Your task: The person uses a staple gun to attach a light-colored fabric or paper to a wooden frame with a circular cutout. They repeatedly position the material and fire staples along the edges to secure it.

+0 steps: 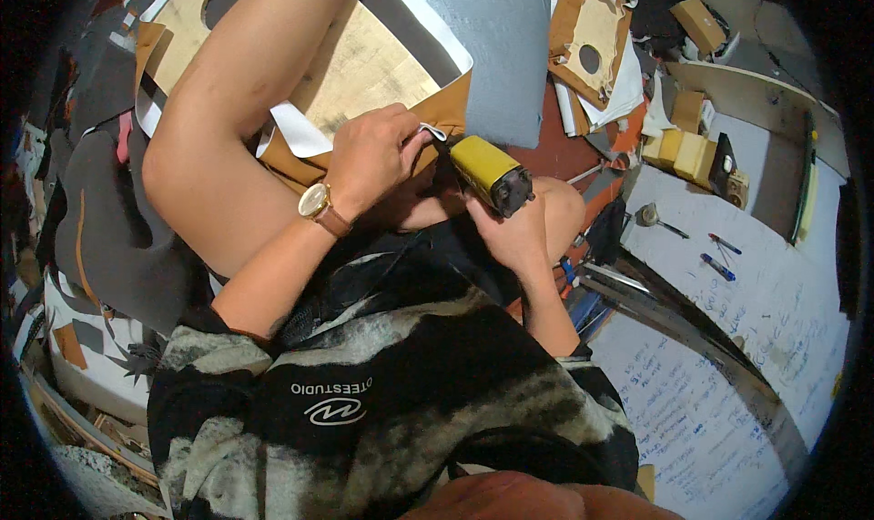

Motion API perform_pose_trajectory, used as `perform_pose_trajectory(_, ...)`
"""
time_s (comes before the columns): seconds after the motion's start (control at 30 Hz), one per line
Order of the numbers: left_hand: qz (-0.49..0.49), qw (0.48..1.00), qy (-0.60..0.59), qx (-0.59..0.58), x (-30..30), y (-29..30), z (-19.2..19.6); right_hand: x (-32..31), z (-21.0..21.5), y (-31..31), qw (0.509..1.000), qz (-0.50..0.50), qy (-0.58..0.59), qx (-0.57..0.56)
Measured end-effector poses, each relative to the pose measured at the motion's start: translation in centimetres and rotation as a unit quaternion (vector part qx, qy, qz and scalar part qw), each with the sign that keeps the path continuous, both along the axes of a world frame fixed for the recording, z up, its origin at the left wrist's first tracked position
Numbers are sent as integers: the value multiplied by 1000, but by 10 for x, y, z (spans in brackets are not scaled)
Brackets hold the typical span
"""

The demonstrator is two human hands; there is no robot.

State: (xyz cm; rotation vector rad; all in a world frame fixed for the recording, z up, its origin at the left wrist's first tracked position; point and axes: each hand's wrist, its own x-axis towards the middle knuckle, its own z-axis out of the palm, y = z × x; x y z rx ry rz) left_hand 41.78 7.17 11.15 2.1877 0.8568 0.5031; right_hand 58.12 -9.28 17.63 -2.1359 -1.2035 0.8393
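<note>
So, far left of the left hand there's a pile of dark grey padding (118, 238). Then, ahead of that hand and a bit to its left, a bare plywood panel (373, 65) with a round hole, with the person's bare leg across part of it. The left hand (373, 151), wristwatch (315, 201) on its wrist, has thumb and fingers pinched on the edge of the tan cover (446, 106) at the panel's near corner, white underside showing. Just right of that pinch is a yellow-and-black handheld tool (487, 169), with the right hand (505, 233) wrapped around it. Hands are near each other but not touching. Can't tell if the tool's nose touches the cover, it's hidden. Straight ahead of the right hand: a blue-grey slab (505, 56). Further right, beyond that hand, a smaller tan-edged panel (596, 19), then a blue marker (717, 267) on a scribbled white tabletop (774, 292).
</note>
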Motion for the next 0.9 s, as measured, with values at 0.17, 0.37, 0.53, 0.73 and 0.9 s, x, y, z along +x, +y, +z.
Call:
perform_pose_trajectory(0.17,3,999,33,-28,-1,2,2,-6,2,-4,1000,10,-17,13)
perform_pose_trajectory(0.37,6,998,48,-41,0,5,1,-17,-7,-7,999,-22,-22,-9)
perform_pose_trajectory(0.53,-11,996,69,-55,-1,10,3,-23,-7,-14,999,-5,-16,-39)
perform_pose_trajectory(0.73,-22,993,81,-78,-1,17,6,-28,-10,-15,999,18,6,-26)
perform_pose_trajectory(0.9,-22,994,79,-74,-1,16,5,2,5,-6,989,-87,27,-113)
